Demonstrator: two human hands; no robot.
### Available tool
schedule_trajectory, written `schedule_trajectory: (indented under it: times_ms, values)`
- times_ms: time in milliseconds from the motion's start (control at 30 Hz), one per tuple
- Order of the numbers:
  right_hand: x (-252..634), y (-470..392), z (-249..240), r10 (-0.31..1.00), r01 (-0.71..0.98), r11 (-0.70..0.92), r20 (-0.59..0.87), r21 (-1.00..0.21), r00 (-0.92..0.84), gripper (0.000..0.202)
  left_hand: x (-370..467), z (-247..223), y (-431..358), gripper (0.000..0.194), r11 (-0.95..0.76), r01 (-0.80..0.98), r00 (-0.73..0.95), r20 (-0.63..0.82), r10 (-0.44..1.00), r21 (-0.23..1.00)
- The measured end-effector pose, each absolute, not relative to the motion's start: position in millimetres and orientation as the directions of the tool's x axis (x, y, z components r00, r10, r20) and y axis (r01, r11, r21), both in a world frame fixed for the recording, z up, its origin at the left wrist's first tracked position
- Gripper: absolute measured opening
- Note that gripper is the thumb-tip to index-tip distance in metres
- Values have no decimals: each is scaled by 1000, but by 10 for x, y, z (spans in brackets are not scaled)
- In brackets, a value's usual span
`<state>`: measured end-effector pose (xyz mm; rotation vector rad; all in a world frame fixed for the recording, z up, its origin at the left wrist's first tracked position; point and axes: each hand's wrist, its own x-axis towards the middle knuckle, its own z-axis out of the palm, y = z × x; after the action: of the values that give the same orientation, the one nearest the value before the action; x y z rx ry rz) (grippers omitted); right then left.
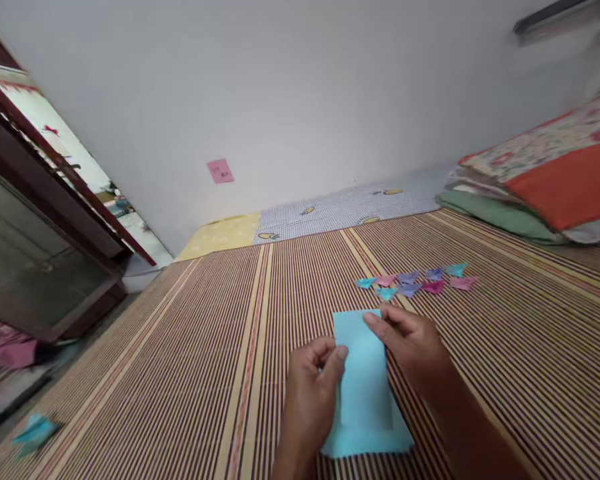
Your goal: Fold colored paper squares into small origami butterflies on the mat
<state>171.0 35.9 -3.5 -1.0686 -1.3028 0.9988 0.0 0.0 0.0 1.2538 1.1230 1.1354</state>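
Observation:
A light blue sheet of paper (367,387) is held over the striped mat, its lower end flaring wider than the upper part. My left hand (313,393) pinches its left edge between thumb and fingers. Near the top right corner, my right hand (413,340) grips the sheet, thumb on the front and fingers behind. Beyond the hands, small folded paper pieces in blue, pink and purple lie in two rows, among them a magenta one (433,287).
The striped mat (205,333) spreads around the hands. Folded cloths (555,180) are stacked at the right. A crumpled blue paper (36,432) lies at the lower left. Behind are a wall with a pink note (221,171) and, at the left, a door (45,253).

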Motion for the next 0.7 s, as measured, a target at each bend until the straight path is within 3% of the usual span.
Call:
schedule_trajectory:
  times_ms: [133, 300, 700]
  values:
    - [1655, 347, -17, 976, -4, 216, 215, -976, 36, 40, 25, -12, 5, 36, -12, -27, 67, 13, 998, 1000]
    - [1589, 347, -44, 984, -112, 114, 128, -987, -122, 34, 44, 10, 14, 38, -25, -82, -30, 23, 999, 996]
    - [1645, 434, -220, 945, -14, 108, 107, -994, -308, 31, 9, -110, 87, 39, -23, -111, -137, 7, 990, 994]
